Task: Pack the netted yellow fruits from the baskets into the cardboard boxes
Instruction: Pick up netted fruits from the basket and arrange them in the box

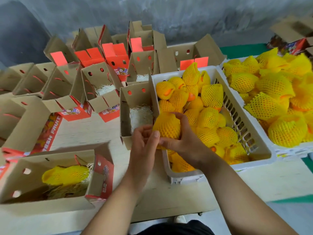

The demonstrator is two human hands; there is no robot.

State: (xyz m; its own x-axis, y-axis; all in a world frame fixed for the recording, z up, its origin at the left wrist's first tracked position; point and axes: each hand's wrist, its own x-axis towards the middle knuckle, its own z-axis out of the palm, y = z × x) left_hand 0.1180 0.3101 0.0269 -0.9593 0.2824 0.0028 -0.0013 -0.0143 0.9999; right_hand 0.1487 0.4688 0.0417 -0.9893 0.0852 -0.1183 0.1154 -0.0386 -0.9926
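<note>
- We grip one yellow foam-netted fruit (166,127) with both hands above the near-left rim of the white slatted plastic basket (243,133)
- Our right hand (182,141) curls round it; our left hand (144,141) pinches its lower edge
- Beside it stands an open brown cardboard box (125,112) lined with pale shredded padding (140,117)

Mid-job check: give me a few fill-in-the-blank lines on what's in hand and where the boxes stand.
1. Both hands hold one netted ____ over the white basket.
2. The right hand grips it from the ____ side.
3. The near-left box already holds ____ netted fruit.
4. The box beside the basket holds only white ____.

Missing: fruit; right; one; padding
</note>
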